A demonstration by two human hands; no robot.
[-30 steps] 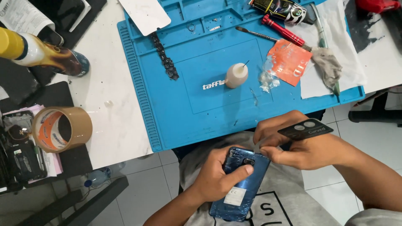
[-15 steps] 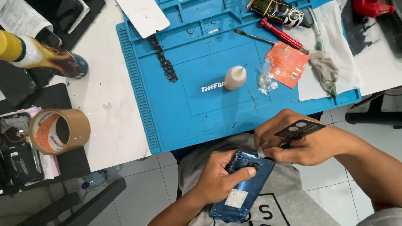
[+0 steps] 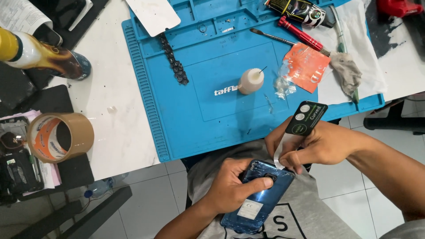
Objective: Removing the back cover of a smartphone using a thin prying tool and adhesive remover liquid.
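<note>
My left hand [image 3: 232,188] grips a blue phone [image 3: 259,197], back side up, over my lap below the table edge. My right hand [image 3: 314,144] pinches a clear film strip [image 3: 280,157] with a black tab [image 3: 306,117] at the phone's top corner. The film is lifted away from the phone's upper edge. A white sticker sits low on the phone's back.
A blue work mat [image 3: 177,110] lies on the white table, bearing a small white squeeze bottle [image 3: 251,81], a black chain strip [image 3: 173,62], a red screwdriver [image 3: 301,34], an orange packet [image 3: 307,66] and a cloth [image 3: 346,66]. Brown tape roll [image 3: 57,137] and a bottle [image 3: 42,55] stand left.
My right hand has lifted the black tab and film slightly up and away from the phone's top corner. The left hand holds the phone in the same spot.
</note>
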